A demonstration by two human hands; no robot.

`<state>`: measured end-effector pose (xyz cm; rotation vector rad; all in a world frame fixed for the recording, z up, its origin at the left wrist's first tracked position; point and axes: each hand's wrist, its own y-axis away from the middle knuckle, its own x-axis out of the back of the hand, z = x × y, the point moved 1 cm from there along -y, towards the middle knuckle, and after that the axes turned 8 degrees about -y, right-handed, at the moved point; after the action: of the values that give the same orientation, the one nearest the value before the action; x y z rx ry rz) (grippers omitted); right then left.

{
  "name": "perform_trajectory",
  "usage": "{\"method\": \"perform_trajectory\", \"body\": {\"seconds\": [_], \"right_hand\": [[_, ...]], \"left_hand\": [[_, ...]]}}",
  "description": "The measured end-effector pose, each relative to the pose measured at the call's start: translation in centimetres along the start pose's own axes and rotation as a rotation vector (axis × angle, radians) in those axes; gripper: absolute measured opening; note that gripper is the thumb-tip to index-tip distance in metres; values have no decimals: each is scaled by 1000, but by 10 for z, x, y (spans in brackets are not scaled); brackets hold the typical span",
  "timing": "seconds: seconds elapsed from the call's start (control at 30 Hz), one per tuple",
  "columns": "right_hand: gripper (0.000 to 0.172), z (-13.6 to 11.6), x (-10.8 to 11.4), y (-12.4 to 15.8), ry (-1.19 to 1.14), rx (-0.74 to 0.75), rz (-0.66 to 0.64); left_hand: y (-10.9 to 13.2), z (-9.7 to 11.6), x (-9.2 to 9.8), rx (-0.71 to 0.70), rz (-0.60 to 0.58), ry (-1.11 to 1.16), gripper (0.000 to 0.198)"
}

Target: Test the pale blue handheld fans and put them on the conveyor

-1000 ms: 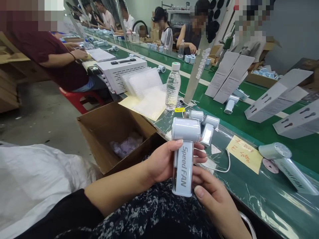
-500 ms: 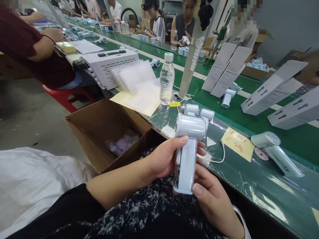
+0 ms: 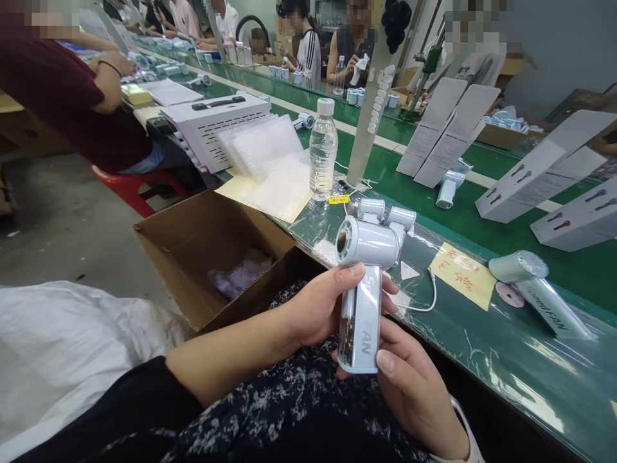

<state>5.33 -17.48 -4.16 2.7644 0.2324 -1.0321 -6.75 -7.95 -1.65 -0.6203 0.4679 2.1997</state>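
A light blue handheld fan [image 3: 360, 308] with "FAN" lettering on its handle stands nearly upright between my hands, its round head at the top. My left hand [image 3: 322, 299] is closed around the upper handle, thumb in front and fingertips showing on the far side. Lower down, my right hand [image 3: 414, 379] grips the handle's base from the right, with the thumb at its edge. Just behind the held fan, two more fans [image 3: 385, 215] rest on the bench. Another fan [image 3: 540, 292] marked "Speed FAN" lies to the right.
An open cardboard box [image 3: 202, 257] with purplish plastic sits left of my lap. On the bench are a water bottle [image 3: 322, 151], clear plastic sheets [image 3: 270, 167], a yellow note [image 3: 463, 275] and a white cable [image 3: 431, 292]. White cartons [image 3: 535, 170] stand on the green conveyor belt [image 3: 496, 238]. Co-workers sit along it.
The held fan has turned slightly about its handle, so the round end of its head and the "FAN" lettering now show. Both hands keep their hold in nearly the same place.
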Motion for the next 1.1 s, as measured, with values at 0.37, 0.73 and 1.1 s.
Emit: {"method": "perform_trajectory", "body": {"seconds": [0.37,0.73,1.1], "right_hand": [[39,11,5,2,-78,-50,148],[48,3,-2,-2,-148,10,41],[41,-19,-2,-4,-85,249,21]], "left_hand": [[-15,25,46,-322,-141,-1254,40],[-3,89,202,-203,1236,-1648,38],[-10,97,248,-171,1135,-1552,37]]}}
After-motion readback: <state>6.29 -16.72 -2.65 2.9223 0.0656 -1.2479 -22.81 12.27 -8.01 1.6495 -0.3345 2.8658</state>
